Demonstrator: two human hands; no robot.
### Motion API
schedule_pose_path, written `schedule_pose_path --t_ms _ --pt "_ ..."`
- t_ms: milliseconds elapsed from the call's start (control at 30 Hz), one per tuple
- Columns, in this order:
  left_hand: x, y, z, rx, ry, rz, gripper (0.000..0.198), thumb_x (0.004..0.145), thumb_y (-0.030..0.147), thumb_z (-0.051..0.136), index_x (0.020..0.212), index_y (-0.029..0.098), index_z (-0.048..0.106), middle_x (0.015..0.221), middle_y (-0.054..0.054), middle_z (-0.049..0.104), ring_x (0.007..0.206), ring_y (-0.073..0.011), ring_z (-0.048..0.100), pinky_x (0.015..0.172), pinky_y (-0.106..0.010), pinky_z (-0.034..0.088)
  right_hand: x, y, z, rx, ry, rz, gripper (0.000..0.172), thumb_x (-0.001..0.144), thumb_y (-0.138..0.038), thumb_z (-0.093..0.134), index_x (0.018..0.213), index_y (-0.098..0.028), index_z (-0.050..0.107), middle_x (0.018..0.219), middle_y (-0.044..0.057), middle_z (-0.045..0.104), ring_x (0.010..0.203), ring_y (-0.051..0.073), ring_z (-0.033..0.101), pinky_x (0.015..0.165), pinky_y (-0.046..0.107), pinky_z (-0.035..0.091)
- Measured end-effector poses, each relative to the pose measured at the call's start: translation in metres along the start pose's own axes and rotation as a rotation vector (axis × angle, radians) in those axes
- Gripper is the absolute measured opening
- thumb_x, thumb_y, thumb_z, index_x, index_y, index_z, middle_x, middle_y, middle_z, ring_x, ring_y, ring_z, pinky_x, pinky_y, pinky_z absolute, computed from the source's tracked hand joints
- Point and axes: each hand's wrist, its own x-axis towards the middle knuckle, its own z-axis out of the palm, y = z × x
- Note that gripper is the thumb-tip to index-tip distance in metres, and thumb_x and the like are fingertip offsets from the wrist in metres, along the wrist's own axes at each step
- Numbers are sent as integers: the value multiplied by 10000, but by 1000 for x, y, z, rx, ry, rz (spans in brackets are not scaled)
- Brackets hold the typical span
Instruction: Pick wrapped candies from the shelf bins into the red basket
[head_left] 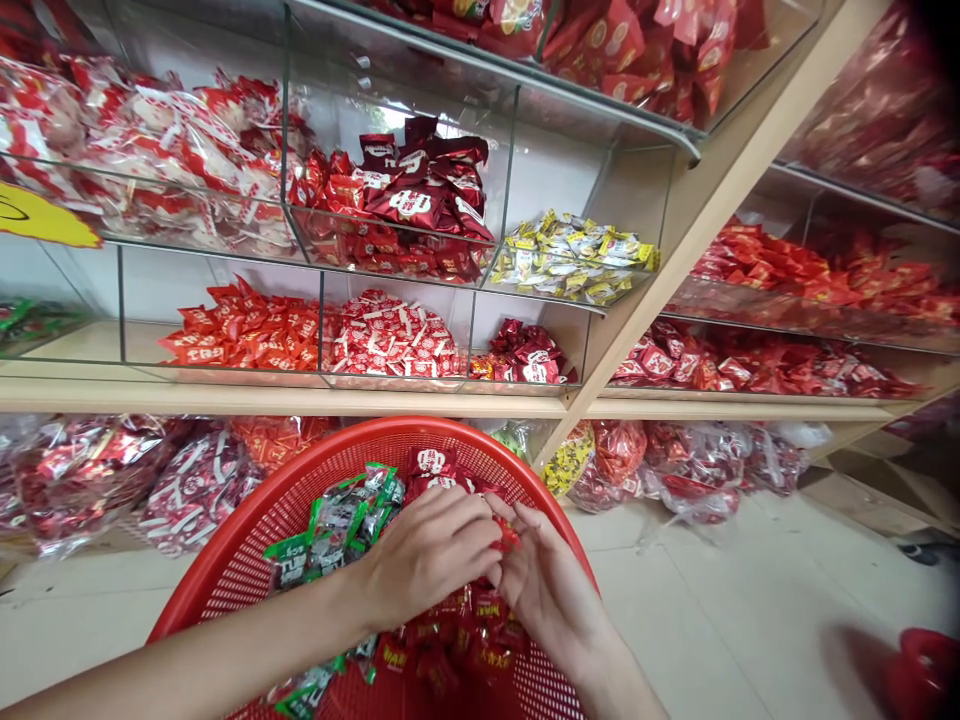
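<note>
1. A red perforated plastic basket (247, 560) is seen at the bottom centre, in front of a wall of clear shelf bins; all places below are given relative to this basket.
2. Inside the basket, a heap of wrapped candies is held: green-and-white packets (334, 530) on its left side and red packets (457, 640) in its middle and near part.
3. The left hand (427, 555) is laid over the heap at the basket's centre, its fingers (469, 520) curled together and pointed toward the right hand.
4. The right hand (547, 590) is placed just beside it, toward the basket's right rim, with its fingers (517, 525) bent inward; a small red wrapped candy (508, 538) is pinched between the fingertips of both hands, where they meet.
5. Whether the candy is gripped more by one hand than by the other cannot be told.
6. Directly behind the basket and above it, shelf bins are filled with red-and-white packets (390, 340), with orange-red packets (240, 335) to their left and dark red packets (532, 355) to their right.
7. Higher up behind the basket, a bin of maroon packets (420, 190) is seen, and one of yellow packets (577, 255) to its right.
8. Behind the basket's far rim, on the floor (750, 600), clear bags of red sweets (675, 460) are stacked.
</note>
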Motion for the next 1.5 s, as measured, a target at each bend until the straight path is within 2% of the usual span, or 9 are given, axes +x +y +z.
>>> schedule_pose_path --t_ms 200,367,500,600,733,867,1067,1400,1500 --pt "9 -5 -4 -528 87 -305 95 836 258 513 892 206 571 867 28 547 817 -70 498 739 -230 403 -3 -6 -5 -31 -26 -46 259 731 -265 632 978 -188 622 1076 45 616 990 164 560 833 307 481" --pt "11 -11 -7 -647 54 -526 153 789 336 566 839 195 597 676 32 519 591 -70 442 523 -223 340 -6 -8 -13 -52 2 -23 344 697 -155 665 1036 -166 612 1114 63 616 1025 169 569 899 299 466" --pt "4 -24 -11 -692 -19 -593 213 780 352 556 840 148 552 612 24 498 543 -77 431 500 -223 324 -8 -16 -28 -17 78 -47 333 693 -131 665 1022 -141 616 1095 83 628 1014 161 583 920 269 461" --pt "-2 -30 -7 -649 -87 -518 132 794 286 517 821 159 490 740 4 539 621 -86 473 566 -232 364 -13 -23 -38 11 140 -62 316 690 -120 666 1002 -148 620 1045 74 649 953 142 611 888 237 480" --pt "-3 -31 8 -487 -216 -249 80 763 123 478 791 178 427 847 16 501 751 -90 456 689 -244 371 -18 -26 -45 51 166 -74 320 688 -103 663 997 -167 613 1020 59 659 917 134 626 844 221 505" --pt "-2 -30 24 -299 -359 -67 70 809 131 419 797 193 387 848 24 480 709 -94 434 636 -236 362 -20 -23 -48 41 185 -87 336 684 -107 669 1009 -162 603 1010 64 662 897 148 635 831 247 518" --pt "-2 -33 42 16 -330 205 53 873 179 361 843 180 403 938 9 521 815 -117 469 766 -271 381 -20 -22 -49 33 186 -111 324 677 -126 677 992 -155 608 1016 68 660 934 165 625 857 255 502" --pt "-12 -44 42 125 -374 174 86 822 116 392 845 165 458 976 -28 495 856 -152 443 759 -294 399 -20 -19 -41 -12 152 -122 348 676 -203 685 1011 -152 607 1030 75 652 910 170 622 860 302 485" --pt "-6 -40 38 63 -288 96 112 837 129 371 864 152 477 991 -39 504 878 -155 448 794 -315 394 -16 -15 -39 -29 158 -142 347 674 -224 686 1007 -158 616 1052 74 644 973 179 596 883 313 464"
